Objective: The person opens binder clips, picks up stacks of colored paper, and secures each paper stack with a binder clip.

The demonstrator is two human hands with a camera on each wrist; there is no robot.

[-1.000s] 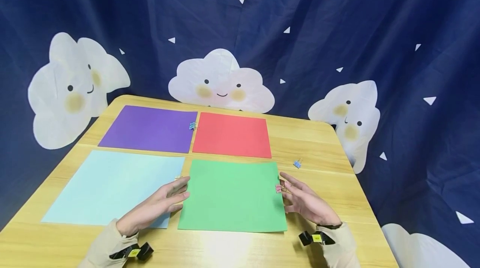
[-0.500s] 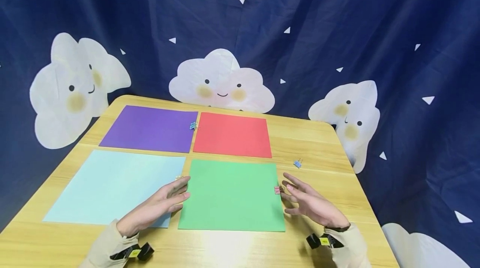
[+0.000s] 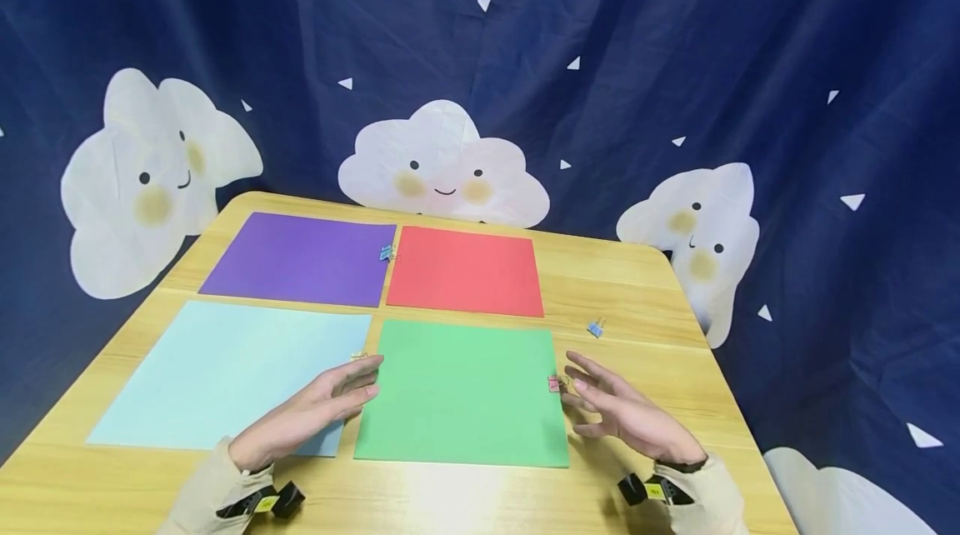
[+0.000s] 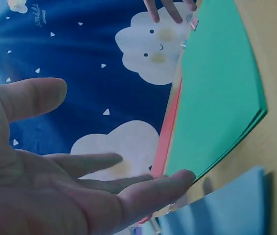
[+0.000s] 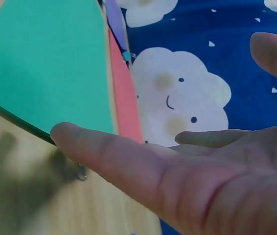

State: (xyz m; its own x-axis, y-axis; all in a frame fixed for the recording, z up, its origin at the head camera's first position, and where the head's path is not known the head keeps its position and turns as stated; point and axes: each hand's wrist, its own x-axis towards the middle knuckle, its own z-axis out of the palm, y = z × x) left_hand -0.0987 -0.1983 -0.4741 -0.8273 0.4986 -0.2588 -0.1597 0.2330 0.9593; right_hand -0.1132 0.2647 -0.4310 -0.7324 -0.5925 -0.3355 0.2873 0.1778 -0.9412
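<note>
A stack of green sheets (image 3: 461,393) lies at the front of the table with a pink binder clip (image 3: 553,383) on its right edge. My left hand (image 3: 307,414) hovers over the right part of the light blue sheets (image 3: 225,377), fingers extended to the green stack's left edge. It holds nothing, as the left wrist view also shows with its spread fingers (image 4: 153,196). Beside the pink clip, my right hand (image 3: 626,414) has loosely bent fingers and nothing in them. In the right wrist view a finger (image 5: 104,149) overlaps the green stack's edge.
Behind lie purple sheets (image 3: 300,260) with a teal binder clip (image 3: 387,252) on their right edge, and red sheets (image 3: 465,272). A yellowish clip (image 3: 359,356) sits at the light blue sheets' right edge. A loose blue binder clip (image 3: 596,328) lies on the wooden table (image 3: 622,277).
My right hand has drawn back to the right from the green stack and pink clip. The stack's right edge and the clip have shifted slightly left. My left hand has stayed nearly in place.
</note>
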